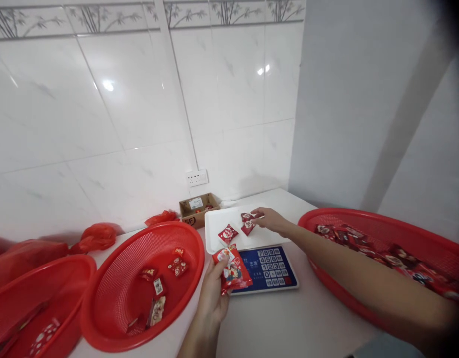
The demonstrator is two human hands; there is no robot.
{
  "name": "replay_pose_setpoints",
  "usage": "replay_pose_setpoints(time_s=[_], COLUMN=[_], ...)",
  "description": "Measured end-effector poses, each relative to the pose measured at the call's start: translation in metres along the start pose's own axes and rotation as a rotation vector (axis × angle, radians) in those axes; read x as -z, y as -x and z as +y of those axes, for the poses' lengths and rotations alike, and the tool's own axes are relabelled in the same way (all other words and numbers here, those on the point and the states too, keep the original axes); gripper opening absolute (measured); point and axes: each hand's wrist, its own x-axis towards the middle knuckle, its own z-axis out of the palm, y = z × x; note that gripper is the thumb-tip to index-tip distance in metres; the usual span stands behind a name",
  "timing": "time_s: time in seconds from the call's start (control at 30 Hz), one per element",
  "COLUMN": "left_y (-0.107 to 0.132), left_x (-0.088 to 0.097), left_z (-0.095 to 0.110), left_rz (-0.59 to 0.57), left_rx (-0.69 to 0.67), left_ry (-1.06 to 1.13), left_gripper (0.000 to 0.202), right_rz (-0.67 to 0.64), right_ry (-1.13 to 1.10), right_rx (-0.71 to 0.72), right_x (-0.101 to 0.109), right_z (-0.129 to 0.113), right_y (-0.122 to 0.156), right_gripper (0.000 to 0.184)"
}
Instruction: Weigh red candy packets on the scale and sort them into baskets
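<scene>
My left hand (pixel 213 286) is closed around a red printed candy bag (pixel 233 271) with cartoon figures on it. The bag hangs over the left part of a blue-faced weighing scale (pixel 272 268). On the scale's white tray (pixel 214 219) lie a few small red candy packets, one of them a packet (pixel 228 233) by itself on the left. My right hand (pixel 272 220) reaches over the tray from the right, its fingers stretched and apart. Their tips are at the edge of two small red packets (pixel 248 227); whether they touch is hard to see.
Left of the scale stands a round red basket (pixel 90 298) with several loose packets, and another red basket (pixel 80 268) beside it. A large red basket (pixel 307 219) of packets stands under my right forearm. Behind are a cardboard box (pixel 188 218) and red plastic bags (pixel 99 237) near the wall.
</scene>
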Motion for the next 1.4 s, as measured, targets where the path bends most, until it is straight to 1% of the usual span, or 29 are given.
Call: replay_pose_setpoints(time_s=[0.07,0.1,0.13,0.17,0.2,0.27,0.3,0.33,0.37,0.4,0.47,0.53,0.6,0.67,0.73,0.77,0.8,0.83,0.9,0.93,0.97,1.0,1.03,1.1,1.2,1.33,1.4], left_y=[0.001,0.001,0.002,0.002,0.003,0.005,0.006,0.007,0.007,0.008,0.009,0.010,0.011,0.014,0.017,0.019,0.021,0.022,0.023,0.024,0.024,0.025,0.025,0.026,0.030,0.036,0.038], left_x=[0.000,0.000,-0.001,-0.002,-0.003,-0.008,-0.010,-0.012,-0.015,-0.016,-0.017,-0.016,-0.014,-0.013,-0.011,-0.010,-0.009,-0.008,-0.005,-0.003,-0.002,0.000,0.001,0.005,0.011,0.019,0.021], left_z=[-0.002,-0.003,-0.005,-0.006,-0.008,-0.011,-0.013,-0.016,-0.017,-0.019,-0.022,-0.022,-0.021,-0.019,-0.017,-0.016,-0.016,-0.015,-0.013,-0.012,-0.011,-0.010,-0.009,-0.008,-0.006,-0.003,-0.002], left_rz=[-0.046,-0.071,-0.091,-0.113,-0.132,-0.163,-0.178,-0.190,-0.196,-0.199,-0.203,-0.202,-0.208,-0.219,-0.230,-0.226,-0.216,-0.199,-0.154,-0.135,-0.121,-0.114,-0.111,-0.113,-0.114,-0.099,-0.099], left_rx=[-0.005,-0.005,-0.005,-0.004,0.001,0.011,0.018,0.023,0.026,0.024,0.016,0.016,-0.004,-0.079,-0.177,-0.211,-0.223,-0.216,-0.179,-0.163,-0.151,-0.146,-0.141,-0.118,-0.104,-0.090,-0.084], left_ry=[0.003,-0.002,-0.013,-0.024,-0.035,-0.053,-0.065,-0.080,-0.099,-0.121,-0.181,-0.315,-0.476,-0.564,-0.558,-0.546,-0.536,-0.530,-0.515,-0.499,-0.476,-0.449,-0.422,-0.383,-0.347,-0.313,-0.313], left_gripper=[0.044,0.048,0.052,0.057,0.063,0.077,0.084,0.089,0.093,0.094,0.090,0.073,0.055,0.047,0.042,0.041,0.040,0.040,0.041,0.042,0.043,0.043,0.044,0.046,0.047,0.048,0.048], right_rz=[0.044,0.048,0.016,-0.057,-0.169,-0.437,-0.549,-0.617,-0.651,-0.658,-0.614,-0.544,-0.521,-0.587,-0.700,-0.738,-0.738,-0.682,-0.446,-0.318,-0.220,-0.165,-0.153,-0.182,-0.247,-0.344,-0.348], right_ry=[0.059,0.080,0.086,0.074,0.049,0.004,0.008,0.038,0.091,0.150,0.236,0.251,0.184,0.044,-0.087,-0.111,-0.089,-0.008,0.237,0.350,0.436,0.490,0.516,0.545,0.582,0.590,0.588], right_rx=[0.038,0.064,0.087,0.101,0.105,0.107,0.119,0.138,0.162,0.185,0.211,0.212,0.185,0.108,0.039,0.033,0.057,0.110,0.237,0.282,0.307,0.316,0.315,0.316,0.339,0.357,0.330], right_x=[0.003,0.003,0.003,0.001,-0.001,-0.006,-0.009,-0.012,-0.014,-0.016,-0.018,-0.017,-0.016,-0.016,-0.017,-0.017,-0.018,-0.019,-0.020,-0.019,-0.019,-0.018,-0.017,-0.015,-0.015,-0.009,-0.005], right_z=[-0.002,-0.005,-0.008,-0.011,-0.015,-0.023,-0.027,-0.031,-0.034,-0.037,-0.041,-0.042,-0.041,-0.038,-0.035,-0.034,-0.032,-0.030,-0.025,-0.021,-0.017,-0.012,-0.006,0.003,0.012,0.011,0.008], right_y=[0.005,0.010,0.016,0.024,0.033,0.052,0.062,0.070,0.077,0.082,0.088,0.088,0.085,0.083,0.080,0.076,0.071,0.064,0.045,0.034,0.022,0.011,0.002,-0.011,-0.013,-0.006,-0.005], right_gripper=[0.038,0.037,0.035,0.034,0.035,0.037,0.037,0.034,0.030,0.026,0.021,0.017,0.019,0.024,0.028,0.029,0.029,0.028,0.026,0.025,0.025,0.027,0.031,0.040,0.045,0.039,0.037])
